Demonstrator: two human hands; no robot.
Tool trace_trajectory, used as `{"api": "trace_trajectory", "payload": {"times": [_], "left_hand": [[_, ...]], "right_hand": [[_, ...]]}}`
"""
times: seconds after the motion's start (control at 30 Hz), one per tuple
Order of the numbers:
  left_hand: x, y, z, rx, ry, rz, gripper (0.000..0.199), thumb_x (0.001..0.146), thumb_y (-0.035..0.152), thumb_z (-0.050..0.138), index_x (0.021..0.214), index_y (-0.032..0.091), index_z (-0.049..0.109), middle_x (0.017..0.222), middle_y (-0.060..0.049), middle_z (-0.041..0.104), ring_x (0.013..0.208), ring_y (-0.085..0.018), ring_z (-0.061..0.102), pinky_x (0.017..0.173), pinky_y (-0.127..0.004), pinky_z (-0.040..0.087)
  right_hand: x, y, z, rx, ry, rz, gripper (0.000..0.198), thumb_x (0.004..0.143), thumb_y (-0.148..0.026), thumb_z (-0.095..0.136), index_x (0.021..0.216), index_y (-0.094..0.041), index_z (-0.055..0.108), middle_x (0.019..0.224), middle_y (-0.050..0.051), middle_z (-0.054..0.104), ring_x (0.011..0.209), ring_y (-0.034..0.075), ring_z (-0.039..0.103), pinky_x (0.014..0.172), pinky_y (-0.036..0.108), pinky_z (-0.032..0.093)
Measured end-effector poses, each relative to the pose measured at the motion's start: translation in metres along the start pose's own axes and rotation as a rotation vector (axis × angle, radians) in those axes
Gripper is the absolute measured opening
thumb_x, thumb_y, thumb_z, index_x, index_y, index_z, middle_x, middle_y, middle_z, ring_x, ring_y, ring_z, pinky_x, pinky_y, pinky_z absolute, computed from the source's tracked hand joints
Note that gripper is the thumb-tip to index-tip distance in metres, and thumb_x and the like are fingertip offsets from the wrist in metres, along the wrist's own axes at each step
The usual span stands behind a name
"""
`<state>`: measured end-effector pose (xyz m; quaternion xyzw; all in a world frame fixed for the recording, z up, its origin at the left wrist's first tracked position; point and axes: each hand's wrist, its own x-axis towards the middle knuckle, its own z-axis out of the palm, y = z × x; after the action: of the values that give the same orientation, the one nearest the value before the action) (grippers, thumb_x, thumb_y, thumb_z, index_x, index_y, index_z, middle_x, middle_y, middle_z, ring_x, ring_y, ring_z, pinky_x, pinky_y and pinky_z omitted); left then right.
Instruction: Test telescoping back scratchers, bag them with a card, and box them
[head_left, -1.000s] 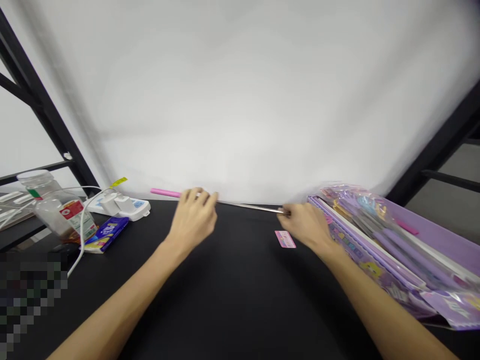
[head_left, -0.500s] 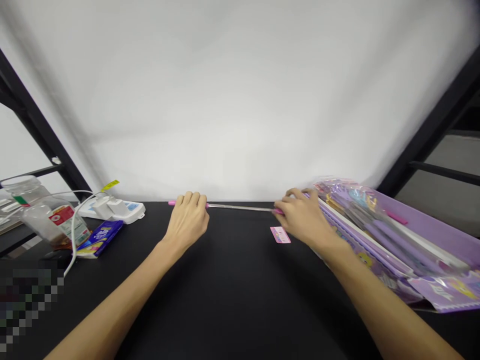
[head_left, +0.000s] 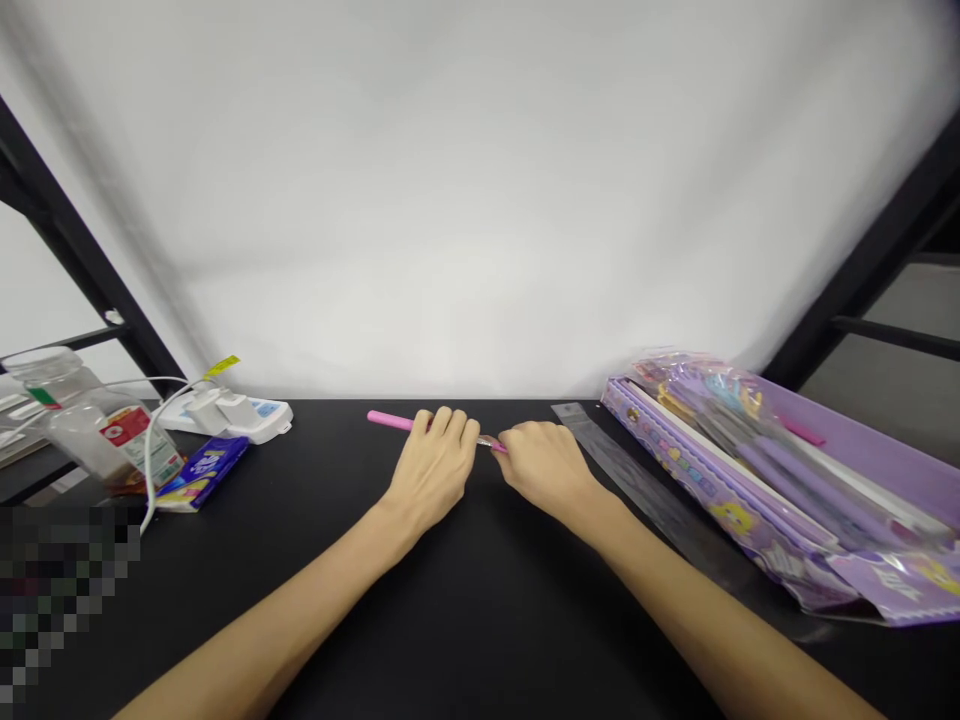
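My left hand [head_left: 436, 458] is closed around a telescopic rod, palm down over the black tabletop [head_left: 450, 620]. The rod's pink handle [head_left: 390, 420] sticks out to the left of that hand. Close by on the right, my right hand [head_left: 546, 462] is closed on the rod's other pink end [head_left: 499, 447]. Only a short silvery piece of shaft shows between the two hands. Beyond the right wrist lies a flat clear plastic sleeve [head_left: 622, 450], partly covered by my arm.
At the right stands a purple box [head_left: 697, 480] holding several plastic-wrapped items. On the left are a clear jar [head_left: 82, 420], a blue packet [head_left: 206, 472] and a white power strip [head_left: 266, 420] with plugs and cables. A white wall [head_left: 465, 200] rises behind the table.
Both hands have come together, and the long silver shaft between them has shortened. The plastic sleeve has come into view by the box; the small pink card is no longer visible.
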<state>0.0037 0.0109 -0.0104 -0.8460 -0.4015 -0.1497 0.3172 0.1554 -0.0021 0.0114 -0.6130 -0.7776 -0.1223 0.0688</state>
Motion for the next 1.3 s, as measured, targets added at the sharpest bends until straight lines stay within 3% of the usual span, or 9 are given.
{"api": "trace_trajectory", "payload": {"times": [0.13,0.3,0.4,0.53,0.83,1.0,1.13,1.23,1.3], "left_hand": [[-0.002,-0.03,0.003,-0.007,-0.026,-0.003,0.015,0.084,0.007,0.048,0.094,0.017,0.054,0.092,-0.009,0.054,0.087,-0.028,0.049,0.075,-0.04,0.036],[-0.009,-0.079,0.003,0.141,0.02,-0.333,0.017,0.087,0.012,0.046,0.1,0.014,0.057,0.099,-0.016,0.057,0.1,-0.034,0.049,0.092,-0.05,0.035],[-0.008,-0.062,-0.001,0.113,0.053,-0.296,0.017,0.088,0.017,0.048,0.101,0.014,0.058,0.105,-0.017,0.057,0.106,-0.034,0.048,0.102,-0.051,0.03],[-0.002,-0.033,-0.005,0.004,0.016,-0.165,0.017,0.09,0.021,0.047,0.102,0.016,0.058,0.097,-0.012,0.056,0.093,-0.029,0.05,0.092,-0.046,0.036],[-0.007,-0.094,0.008,0.121,0.031,-0.341,0.022,0.09,0.016,0.042,0.104,0.018,0.058,0.094,-0.012,0.054,0.092,-0.03,0.05,0.091,-0.047,0.033],[0.0,-0.062,0.003,0.064,-0.005,-0.292,0.019,0.089,0.019,0.044,0.101,0.015,0.058,0.093,-0.013,0.054,0.092,-0.031,0.048,0.083,-0.045,0.036],[0.003,-0.031,-0.009,-0.123,0.034,-0.112,0.04,0.088,0.019,0.047,0.128,0.014,0.05,0.102,-0.013,0.055,0.095,-0.029,0.05,0.083,-0.042,0.04],[-0.002,-0.045,-0.012,-0.163,0.119,-0.073,0.048,0.09,0.016,0.046,0.138,0.014,0.042,0.116,-0.015,0.056,0.11,-0.029,0.049,0.094,-0.043,0.039],[-0.007,-0.066,-0.01,-0.081,0.109,-0.207,0.038,0.089,0.015,0.046,0.126,0.014,0.051,0.113,-0.016,0.058,0.114,-0.032,0.048,0.098,-0.048,0.037]], "right_hand": [[0.003,0.014,-0.003,-0.004,-0.001,0.01,0.039,0.099,-0.04,0.042,0.088,-0.019,0.074,0.084,0.012,0.075,0.077,0.026,0.072,0.063,0.03,0.039],[0.009,0.068,-0.005,-0.012,0.037,0.183,0.051,0.095,-0.053,0.043,0.071,-0.019,0.071,0.071,0.012,0.072,0.073,0.027,0.07,0.055,0.03,0.028],[0.008,0.077,-0.002,0.019,0.051,0.188,0.057,0.092,-0.061,0.041,0.064,-0.019,0.068,0.063,0.011,0.069,0.066,0.025,0.067,0.053,0.031,0.022],[0.006,0.08,0.001,-0.003,0.112,0.19,0.061,0.096,-0.059,0.035,0.062,-0.02,0.068,0.063,0.011,0.069,0.063,0.024,0.064,0.055,0.031,0.022],[0.001,0.138,-0.001,-0.065,0.041,0.414,0.059,0.096,-0.057,0.033,0.072,-0.02,0.073,0.076,0.016,0.073,0.073,0.031,0.066,0.061,0.033,0.032],[0.0,0.118,0.0,-0.013,0.074,0.381,0.051,0.095,-0.047,0.039,0.065,-0.02,0.07,0.07,0.014,0.071,0.072,0.028,0.066,0.06,0.032,0.03],[0.003,0.087,0.003,0.059,0.085,0.229,0.05,0.095,-0.048,0.041,0.063,-0.02,0.068,0.064,0.011,0.069,0.065,0.024,0.065,0.058,0.031,0.027],[0.002,0.096,0.004,0.076,0.053,0.253,0.05,0.095,-0.048,0.04,0.063,-0.021,0.067,0.064,0.01,0.069,0.065,0.024,0.064,0.057,0.031,0.025],[0.001,0.112,0.004,0.046,0.06,0.283,0.049,0.094,-0.048,0.041,0.06,-0.021,0.065,0.064,0.011,0.068,0.066,0.025,0.064,0.057,0.031,0.026]]}}
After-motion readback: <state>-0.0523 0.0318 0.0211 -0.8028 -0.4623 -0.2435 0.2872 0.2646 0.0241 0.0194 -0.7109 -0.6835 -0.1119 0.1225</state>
